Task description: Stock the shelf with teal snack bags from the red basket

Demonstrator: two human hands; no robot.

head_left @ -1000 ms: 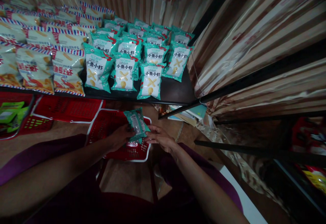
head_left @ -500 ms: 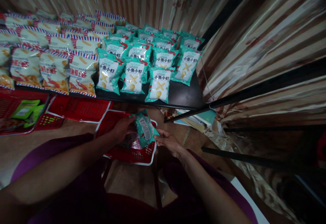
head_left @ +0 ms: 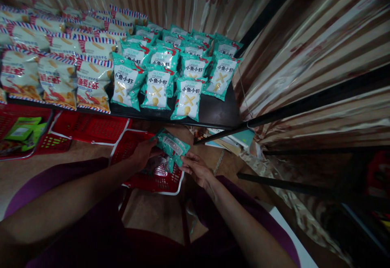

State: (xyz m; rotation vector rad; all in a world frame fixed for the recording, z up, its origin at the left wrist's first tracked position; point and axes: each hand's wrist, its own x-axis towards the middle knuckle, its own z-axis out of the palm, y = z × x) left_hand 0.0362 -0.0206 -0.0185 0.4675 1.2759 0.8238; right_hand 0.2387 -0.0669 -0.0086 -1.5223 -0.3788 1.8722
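Observation:
Between my hands is a teal snack bag (head_left: 172, 145), its back with a pale printed panel facing up. My left hand (head_left: 144, 153) grips its left end, and my right hand (head_left: 195, 166) pinches its lower right corner. Both hands are over a red plastic basket (head_left: 161, 183) with a white rim. Shiny packaging (head_left: 159, 165) lies in that basket, partly covered by the bag and my left hand. Just beyond, teal snack bags (head_left: 186, 98) stand in rows on a dark shelf (head_left: 217, 111), fronts facing me.
White and orange snack bags (head_left: 57, 81) fill the shelf's left side. Below them sit another red basket (head_left: 91, 126) and one with green packets (head_left: 22, 129). Dark metal bars (head_left: 292, 100) slant across the right, before striped curtains (head_left: 304, 44). Books or papers (head_left: 228, 140) lie under the shelf.
The teal bag in my hands has tipped and turned, so it looks flatter and lies more sideways. The whole view has shifted slightly, moving the shelf a little left.

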